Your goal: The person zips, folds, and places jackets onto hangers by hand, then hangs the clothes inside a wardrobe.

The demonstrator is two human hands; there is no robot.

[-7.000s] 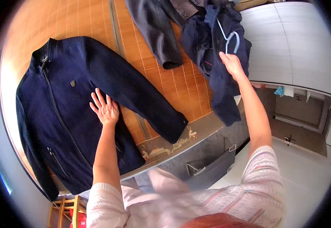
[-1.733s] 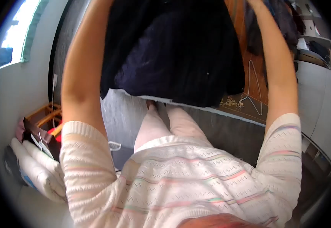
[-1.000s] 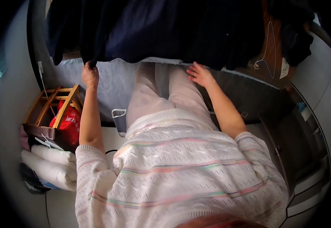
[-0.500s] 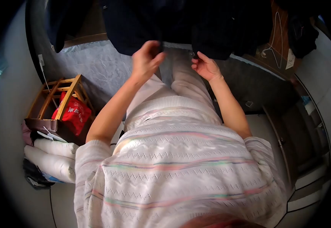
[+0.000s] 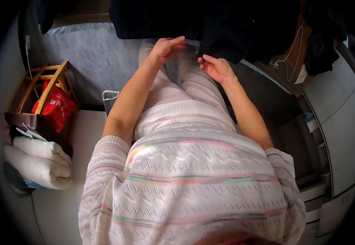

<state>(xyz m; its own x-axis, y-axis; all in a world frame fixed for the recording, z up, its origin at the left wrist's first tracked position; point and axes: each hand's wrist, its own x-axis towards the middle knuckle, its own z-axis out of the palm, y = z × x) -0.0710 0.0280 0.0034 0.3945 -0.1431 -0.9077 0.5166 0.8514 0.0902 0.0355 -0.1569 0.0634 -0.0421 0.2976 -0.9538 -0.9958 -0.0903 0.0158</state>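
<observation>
A dark garment [image 5: 234,36] hangs at the top of the head view, its front parted near the middle. A small shiny spot, perhaps a fastener, shows at the lower corner of its right part. My left hand [image 5: 168,49] is just below the hem of the left part, its fingers stretched toward the right and partly blurred; nothing shows in it. At the lower corner of the right part, my right hand [image 5: 218,69] has its thumb and curled fingers together at the dark cloth. The exact grip is hard to make out.
On the left stands a wooden stool frame [image 5: 57,83] with a red bag [image 5: 57,106] inside, above rolled white bedding [image 5: 43,159]. A grey marbled panel [image 5: 92,57] lies behind my arms. On the right hang a white wire hanger [image 5: 295,57] and dark clothing [image 5: 318,45].
My left hand has moved slightly right and up, its fingers straightening. My right hand has shifted a little left with the garment's corner. The whole view has turned slightly.
</observation>
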